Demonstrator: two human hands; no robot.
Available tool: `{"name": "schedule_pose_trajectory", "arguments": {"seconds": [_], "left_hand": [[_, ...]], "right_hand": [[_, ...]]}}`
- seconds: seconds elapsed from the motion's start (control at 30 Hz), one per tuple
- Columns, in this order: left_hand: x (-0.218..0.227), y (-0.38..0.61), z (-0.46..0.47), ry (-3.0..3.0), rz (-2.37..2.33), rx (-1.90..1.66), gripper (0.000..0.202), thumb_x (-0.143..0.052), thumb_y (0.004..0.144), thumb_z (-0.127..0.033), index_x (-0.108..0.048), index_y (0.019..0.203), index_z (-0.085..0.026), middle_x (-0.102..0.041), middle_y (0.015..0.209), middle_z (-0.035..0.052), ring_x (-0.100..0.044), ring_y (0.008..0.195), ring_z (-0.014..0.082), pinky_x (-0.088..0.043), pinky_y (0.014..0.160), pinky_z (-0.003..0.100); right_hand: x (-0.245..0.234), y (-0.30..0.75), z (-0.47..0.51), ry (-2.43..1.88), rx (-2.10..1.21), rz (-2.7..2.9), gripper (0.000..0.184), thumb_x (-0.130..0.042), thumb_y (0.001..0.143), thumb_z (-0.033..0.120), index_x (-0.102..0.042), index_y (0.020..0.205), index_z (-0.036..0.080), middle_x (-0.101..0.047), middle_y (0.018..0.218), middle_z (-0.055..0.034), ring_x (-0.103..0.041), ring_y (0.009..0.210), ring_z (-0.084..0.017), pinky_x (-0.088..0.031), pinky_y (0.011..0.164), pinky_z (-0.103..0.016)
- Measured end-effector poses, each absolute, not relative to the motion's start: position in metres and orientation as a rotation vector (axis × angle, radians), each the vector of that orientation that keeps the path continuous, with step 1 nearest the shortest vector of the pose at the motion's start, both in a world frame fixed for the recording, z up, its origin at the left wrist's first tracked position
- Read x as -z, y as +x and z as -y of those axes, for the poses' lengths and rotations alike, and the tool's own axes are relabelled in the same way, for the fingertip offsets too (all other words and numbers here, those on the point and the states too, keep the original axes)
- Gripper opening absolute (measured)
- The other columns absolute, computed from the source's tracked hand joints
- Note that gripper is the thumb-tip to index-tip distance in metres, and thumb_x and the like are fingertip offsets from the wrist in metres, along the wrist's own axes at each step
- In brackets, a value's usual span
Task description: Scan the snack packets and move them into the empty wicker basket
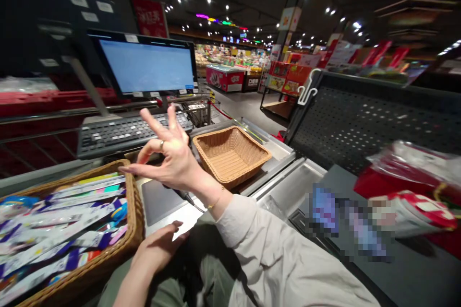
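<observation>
My right hand (176, 160) is raised in the middle of the view, in front of a black keyboard (108, 136). Its thumb and bent index finger point left, close to each other, while other fingers stretch upward; nothing shows between them. Lower down, my left hand (154, 249) rests near my lap beside a white and grey counter surface (158, 201). The thumb and part of the fingers show, loosely extended, with nothing visible in them. To the left, a wicker basket (134, 206) is packed with long, thin packaged items (61, 220). Another wicker basket (232, 158), with a bare bottom, sits beyond my right hand.
A monitor (147, 64) with a blue screen stands behind the keyboard. At right rise a black perforated panel (360, 115) and a white hook (308, 88). A red bag (382, 182) and a red-and-white package (414, 211) lie on a dark counter (414, 268).
</observation>
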State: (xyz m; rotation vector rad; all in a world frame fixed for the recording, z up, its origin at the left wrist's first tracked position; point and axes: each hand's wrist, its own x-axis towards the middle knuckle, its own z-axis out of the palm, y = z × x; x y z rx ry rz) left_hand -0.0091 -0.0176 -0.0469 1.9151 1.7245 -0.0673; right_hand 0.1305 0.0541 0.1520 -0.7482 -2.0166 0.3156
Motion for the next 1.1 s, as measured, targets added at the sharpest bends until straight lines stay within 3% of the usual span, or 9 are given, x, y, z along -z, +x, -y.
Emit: {"name": "schedule_pose_trajectory", "arguments": {"seconds": [0.07,0.2,0.37,0.5,0.6,0.73,0.93,1.03,1.1], "left_hand": [[0.039,-0.004,0.022,1.879,-1.764,0.107,0.052,-0.049,0.087,-0.05,-0.061,0.13,-0.023,-0.069,0.127,0.0111,-0.064,0.118,0.0286,-0.047,0.101,0.039],[0.025,0.006,0.028,1.962,-1.786,0.058,0.042,-0.052,0.087,-0.045,-0.064,0.124,-0.028,-0.072,0.122,0.0079,-0.065,0.115,0.0266,-0.049,0.095,0.035],[0.019,0.011,0.031,2.0,-1.812,0.122,0.044,-0.052,0.089,-0.043,-0.063,0.126,-0.022,-0.073,0.117,0.012,-0.067,0.111,0.0307,-0.051,0.092,0.04],[0.021,0.014,0.031,2.003,-1.833,0.129,0.043,-0.054,0.089,-0.043,-0.064,0.125,-0.022,-0.074,0.116,0.0125,-0.068,0.109,0.0318,-0.052,0.091,0.041],[0.024,0.015,0.029,2.011,-1.827,0.104,0.043,-0.054,0.088,-0.042,-0.064,0.125,-0.021,-0.074,0.115,0.0136,-0.068,0.108,0.0333,-0.052,0.091,0.043],[0.025,0.016,0.026,2.008,-1.826,0.037,0.041,-0.051,0.09,-0.041,-0.065,0.123,-0.021,-0.073,0.115,0.0139,-0.067,0.11,0.0327,-0.051,0.091,0.042],[0.039,0.01,0.014,1.972,-1.796,-0.263,0.04,-0.046,0.092,-0.039,-0.064,0.122,-0.019,-0.07,0.125,0.0109,-0.062,0.118,0.0264,-0.046,0.101,0.038],[0.048,0.007,0.007,1.901,-1.819,-0.395,0.039,-0.048,0.09,-0.041,-0.065,0.121,-0.024,-0.071,0.122,0.0066,-0.064,0.114,0.0243,-0.048,0.097,0.033],[0.047,0.006,0.006,1.833,-1.843,-0.512,0.041,-0.044,0.091,-0.04,-0.064,0.122,-0.022,-0.071,0.121,0.0074,-0.067,0.108,0.0239,-0.051,0.092,0.033]], "right_hand": [[-0.169,0.134,-0.051,-0.657,-0.219,1.994,0.027,-0.072,0.081,0.044,-0.065,0.074,0.019,-0.016,0.163,0.0045,0.018,0.15,-0.026,0.003,0.121,-0.053],[-0.188,0.134,-0.054,-0.541,-0.078,1.972,0.026,-0.064,0.087,0.044,-0.064,0.077,0.021,-0.004,0.163,0.0156,0.023,0.147,-0.027,0.011,0.118,-0.056],[-0.21,0.134,-0.056,-0.492,0.067,2.0,0.016,-0.066,0.085,0.037,-0.064,0.083,0.021,0.003,0.163,0.0169,0.027,0.145,-0.031,0.018,0.114,-0.058],[-0.231,0.134,-0.054,-0.468,0.053,1.953,0.019,-0.065,0.086,0.038,-0.063,0.081,0.02,-0.002,0.164,0.0121,0.024,0.145,-0.032,0.016,0.114,-0.06],[-0.244,0.136,-0.054,-0.409,0.015,1.959,0.027,-0.064,0.086,0.044,-0.063,0.077,0.019,-0.011,0.163,0.0138,0.022,0.146,-0.033,0.013,0.113,-0.062],[-0.25,0.142,-0.054,-0.362,0.041,1.907,0.029,-0.065,0.085,0.045,-0.063,0.069,0.021,-0.02,0.16,0.018,0.02,0.148,-0.026,0.009,0.118,-0.052],[-0.226,0.152,-0.05,-0.556,-0.209,2.02,0.034,-0.055,0.09,0.051,-0.064,0.082,0.018,-0.013,0.162,0.014,0.02,0.147,-0.034,0.009,0.11,-0.068],[-0.203,0.153,-0.052,-0.612,-0.254,2.019,0.029,-0.06,0.088,0.047,-0.063,0.078,0.02,-0.022,0.161,0.0111,0.012,0.15,-0.03,0.007,0.114,-0.065],[-0.183,0.15,-0.054,-0.604,-0.285,1.998,0.029,-0.062,0.088,0.044,-0.061,0.073,0.019,-0.034,0.157,0.0071,-0.001,0.152,-0.027,0.005,0.118,-0.058]]}}
